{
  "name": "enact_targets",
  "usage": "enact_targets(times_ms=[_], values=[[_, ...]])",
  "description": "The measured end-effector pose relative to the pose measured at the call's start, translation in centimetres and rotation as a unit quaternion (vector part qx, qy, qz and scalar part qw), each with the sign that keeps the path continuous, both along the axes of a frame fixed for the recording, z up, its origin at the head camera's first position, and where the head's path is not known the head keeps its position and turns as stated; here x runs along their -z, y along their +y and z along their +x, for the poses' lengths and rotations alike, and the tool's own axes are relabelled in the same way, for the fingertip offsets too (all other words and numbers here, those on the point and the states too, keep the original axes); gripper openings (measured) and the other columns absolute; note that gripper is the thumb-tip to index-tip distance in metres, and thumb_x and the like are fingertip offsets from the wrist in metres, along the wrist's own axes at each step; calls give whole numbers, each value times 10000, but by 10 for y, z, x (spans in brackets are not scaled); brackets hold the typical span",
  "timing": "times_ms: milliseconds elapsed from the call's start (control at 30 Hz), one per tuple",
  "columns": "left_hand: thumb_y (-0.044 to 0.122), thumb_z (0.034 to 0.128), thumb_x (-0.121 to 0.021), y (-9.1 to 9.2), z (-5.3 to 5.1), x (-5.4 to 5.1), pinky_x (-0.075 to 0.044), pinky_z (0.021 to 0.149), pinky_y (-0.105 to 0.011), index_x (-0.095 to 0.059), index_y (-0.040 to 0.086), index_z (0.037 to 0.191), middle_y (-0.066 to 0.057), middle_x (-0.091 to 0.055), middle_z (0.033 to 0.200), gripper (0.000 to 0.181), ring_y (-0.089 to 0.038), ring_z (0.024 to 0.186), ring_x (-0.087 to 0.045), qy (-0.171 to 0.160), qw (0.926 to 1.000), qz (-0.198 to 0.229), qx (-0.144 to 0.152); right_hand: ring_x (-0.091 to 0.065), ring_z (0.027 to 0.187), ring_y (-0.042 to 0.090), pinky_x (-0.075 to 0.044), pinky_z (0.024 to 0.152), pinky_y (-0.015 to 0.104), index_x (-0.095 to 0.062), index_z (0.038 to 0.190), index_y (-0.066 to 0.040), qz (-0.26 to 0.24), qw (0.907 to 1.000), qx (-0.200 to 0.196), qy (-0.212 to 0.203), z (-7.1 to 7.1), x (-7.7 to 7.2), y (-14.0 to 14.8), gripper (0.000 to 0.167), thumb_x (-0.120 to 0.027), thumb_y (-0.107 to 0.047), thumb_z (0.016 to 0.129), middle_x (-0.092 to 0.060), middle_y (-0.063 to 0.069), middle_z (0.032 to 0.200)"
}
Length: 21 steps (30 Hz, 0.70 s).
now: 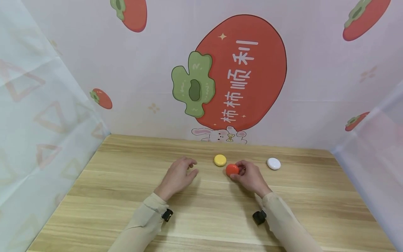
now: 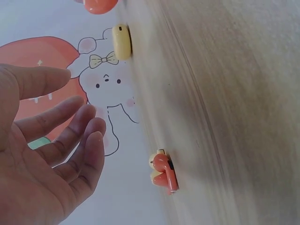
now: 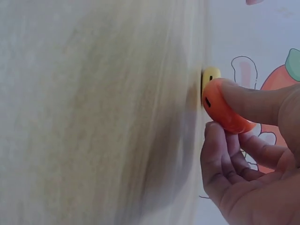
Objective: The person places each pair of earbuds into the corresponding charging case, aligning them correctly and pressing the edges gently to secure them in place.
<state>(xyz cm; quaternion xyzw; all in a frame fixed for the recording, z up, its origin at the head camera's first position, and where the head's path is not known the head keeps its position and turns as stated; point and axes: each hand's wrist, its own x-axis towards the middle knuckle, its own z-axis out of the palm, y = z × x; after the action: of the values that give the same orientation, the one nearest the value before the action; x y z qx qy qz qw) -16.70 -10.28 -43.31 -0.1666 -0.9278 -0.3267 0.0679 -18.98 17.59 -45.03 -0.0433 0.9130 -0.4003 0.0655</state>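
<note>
My right hand (image 1: 251, 177) pinches a round, glossy red earbud case (image 1: 232, 170) between thumb and fingers, above the table. The right wrist view shows a small dark slot on the rim of the case (image 3: 224, 107). Just beyond it lies a yellow earbud case (image 1: 220, 160). My left hand (image 1: 178, 176) hovers to the left, fingers loosely bent and holding nothing. In the left wrist view, a small cluster of red and pale yellow earbuds (image 2: 164, 173) lies on the table near that hand; the head view hides it.
A white round case (image 1: 274, 163) lies right of my right hand. The wood-grain table (image 1: 302, 217) ends at a printed back wall (image 1: 151, 70), with pale sheets (image 1: 41, 122) at both sides.
</note>
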Motion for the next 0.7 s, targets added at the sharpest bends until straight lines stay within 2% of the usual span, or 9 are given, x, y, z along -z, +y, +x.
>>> enact_targets(times_ms=[300,533,700], values=[[163,917,-748,5,2,-7,-509,810,-426,-725,21,1126,-80,-680,1019,254,-265,934,-652,49,9999,91,96,-594,874,221,-533,814,365,-655,1186,-12,-482,9984,-27,282,10,-12,1,384,-829,-90,853,-658,101,1049],[188,932,-740,12,4,-14,-536,805,-387,-721,33,1154,-77,-671,1078,271,-241,967,-642,-99,9995,219,213,-637,862,211,-567,786,292,-675,1176,17,-924,9951,1,353,17,-21,-3,402,-848,-65,823,-675,120,1054],[185,930,-743,16,5,-17,-534,810,-377,-722,49,1149,-77,-673,1086,259,-217,966,-633,-85,9994,248,246,-663,860,214,-581,773,256,-700,1148,15,-1201,9920,67,389,21,-27,-5,394,-867,-55,798,-692,125,1063]])
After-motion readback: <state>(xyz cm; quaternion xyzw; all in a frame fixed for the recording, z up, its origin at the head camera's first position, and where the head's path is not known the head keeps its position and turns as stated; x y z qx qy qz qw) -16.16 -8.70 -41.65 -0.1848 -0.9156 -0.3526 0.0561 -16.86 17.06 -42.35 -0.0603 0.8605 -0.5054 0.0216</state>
